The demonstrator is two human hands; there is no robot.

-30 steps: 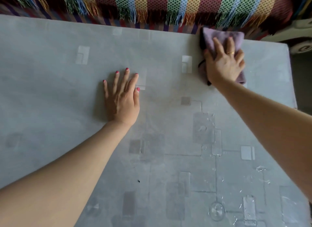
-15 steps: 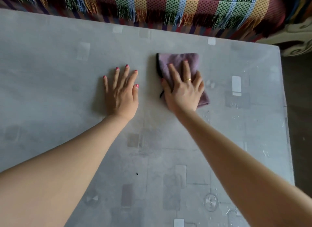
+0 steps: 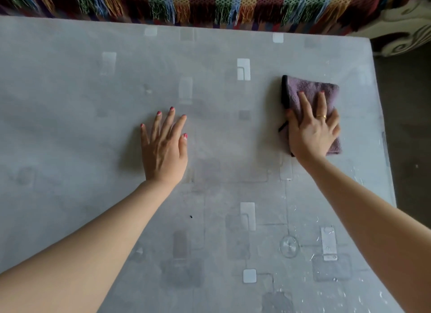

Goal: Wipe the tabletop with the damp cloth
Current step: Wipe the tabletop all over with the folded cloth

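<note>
Right hand slid cloth rightward, left hand unmoved on tabletop

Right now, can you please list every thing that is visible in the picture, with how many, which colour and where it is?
tabletop: one, grey with pale and dark rectangle patterns, fills most of the view
cloth: one, purple with a dark edge, folded, flat on the tabletop near the far right side
fringed blanket: one, striped in many colours, beyond the far edge of the tabletop
patterned furniture: one, cream with dark swirls, top right corner, only partly visible
floor: dark, to the right of the tabletop
ring: one, gold, on a finger of the right hand
left hand: one, flat on the tabletop, fingers spread, holds nothing
right hand: one, pressed flat on the cloth
</note>
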